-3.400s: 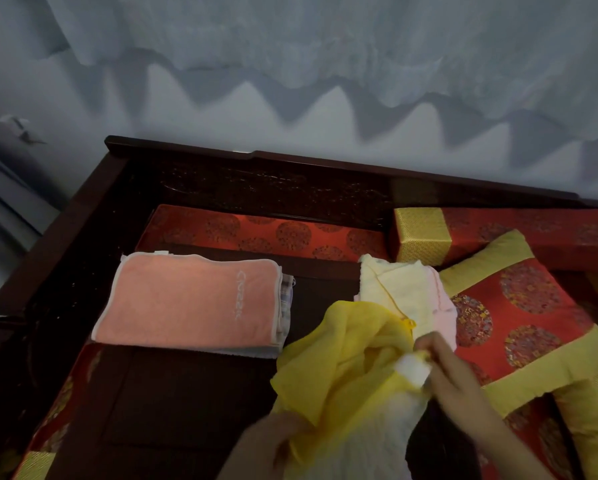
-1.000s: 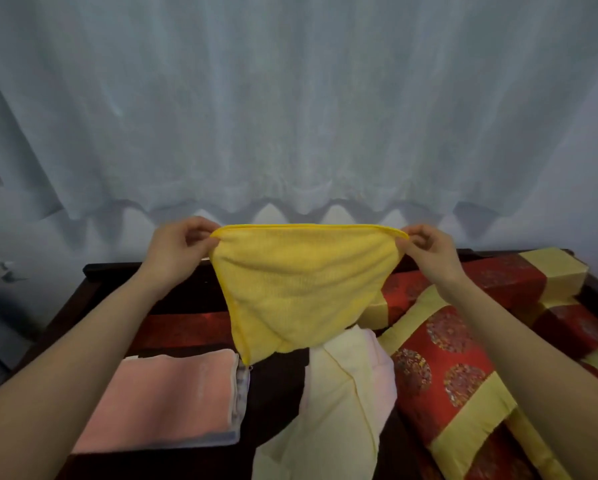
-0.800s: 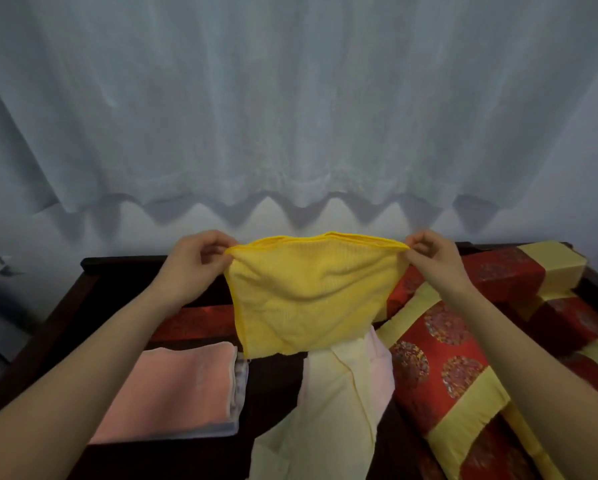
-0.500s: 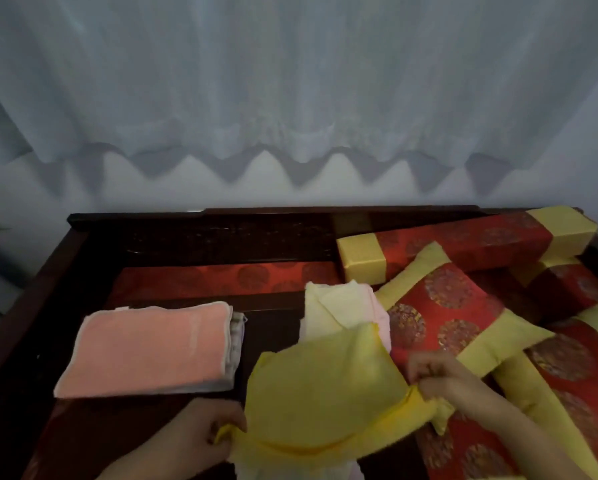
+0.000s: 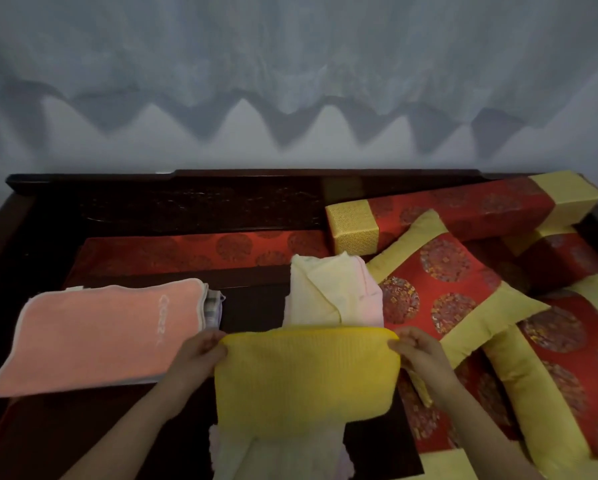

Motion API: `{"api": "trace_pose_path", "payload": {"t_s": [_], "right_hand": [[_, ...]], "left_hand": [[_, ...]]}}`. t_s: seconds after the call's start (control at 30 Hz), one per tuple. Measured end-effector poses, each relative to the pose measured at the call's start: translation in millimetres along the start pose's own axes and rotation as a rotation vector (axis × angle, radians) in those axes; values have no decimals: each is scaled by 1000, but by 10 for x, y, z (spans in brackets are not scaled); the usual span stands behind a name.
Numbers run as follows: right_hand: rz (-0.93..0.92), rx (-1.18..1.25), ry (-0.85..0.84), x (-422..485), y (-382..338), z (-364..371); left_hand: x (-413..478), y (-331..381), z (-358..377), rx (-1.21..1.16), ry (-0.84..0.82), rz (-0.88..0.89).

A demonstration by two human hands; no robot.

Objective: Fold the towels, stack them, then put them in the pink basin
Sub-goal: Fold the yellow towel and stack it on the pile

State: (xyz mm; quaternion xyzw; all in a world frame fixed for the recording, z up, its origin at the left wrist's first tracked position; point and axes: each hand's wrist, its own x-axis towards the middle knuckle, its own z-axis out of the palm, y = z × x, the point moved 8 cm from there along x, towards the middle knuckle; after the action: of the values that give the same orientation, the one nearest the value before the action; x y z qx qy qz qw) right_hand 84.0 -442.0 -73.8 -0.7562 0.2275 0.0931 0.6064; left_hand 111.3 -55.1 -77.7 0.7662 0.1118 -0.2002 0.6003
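Observation:
A bright yellow towel (image 5: 306,379), folded into a rectangle, lies in front of me on top of a pale cream and pink towel pile (image 5: 328,296). My left hand (image 5: 197,355) pinches its far left corner and my right hand (image 5: 418,351) pinches its far right corner. To the left, a folded salmon-pink towel (image 5: 96,337) sits on top of a folded grey-white towel (image 5: 214,304), forming a stack. No pink basin is in view.
Everything lies on a dark wooden daybed (image 5: 173,209) with a raised back rail. A red and gold cushion (image 5: 446,299) and a red bolster with gold ends (image 5: 460,216) crowd the right side. A white curtain (image 5: 290,46) hangs behind.
The yellow towel was held up spread in the air, then brought down and folded. It now lies as a flat rectangle on the cream pile, both hands still at its far corners.

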Motion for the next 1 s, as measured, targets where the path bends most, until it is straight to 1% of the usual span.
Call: {"api": "trace_pose_path", "payload": {"t_s": [0.07, 0.13, 0.27, 0.33, 0.43, 0.5, 0.53, 0.6, 0.67, 0.77, 0.8, 0.83, 0.93, 0.97, 1.0], "right_hand": [[-7, -37, 66, 228, 108, 39], [-2, -117, 118, 404, 212, 93], [10, -222, 168, 656, 372, 173], [50, -228, 171, 724, 455, 188], [112, -150, 179, 756, 552, 176], [158, -73, 130, 733, 588, 198], [173, -71, 96, 724, 601, 214], [162, -103, 35, 706, 613, 241], [117, -141, 25, 697, 584, 236], [65, -183, 44, 715, 525, 189], [58, -184, 47, 689, 473, 167], [44, -164, 45, 667, 427, 156], [20, -34, 20, 500, 265, 107], [1, -8, -2, 434, 185, 116], [-12, 16, -33, 360, 84, 147]], "left_hand": [[297, -102, 7, -6, 48, -32], [502, -211, 12, 56, 89, -41], [707, -328, 6, 279, 193, -42], [773, -371, 58, 352, 187, -87], [892, -400, 165, 431, 149, -139], [967, -386, 242, 450, 103, -146], [997, -412, 286, 454, 48, -172], [1029, -490, 365, 488, -99, -240], [1058, -539, 381, 559, -203, -250], [1074, -464, 323, 653, -244, -179], [1061, -397, 289, 629, -233, -158], [1019, -322, 243, 546, -226, -143], [771, -83, 175, 59, -290, -144], [672, -13, 126, -83, -298, -151], [595, 42, 57, -170, -280, -145]]}}
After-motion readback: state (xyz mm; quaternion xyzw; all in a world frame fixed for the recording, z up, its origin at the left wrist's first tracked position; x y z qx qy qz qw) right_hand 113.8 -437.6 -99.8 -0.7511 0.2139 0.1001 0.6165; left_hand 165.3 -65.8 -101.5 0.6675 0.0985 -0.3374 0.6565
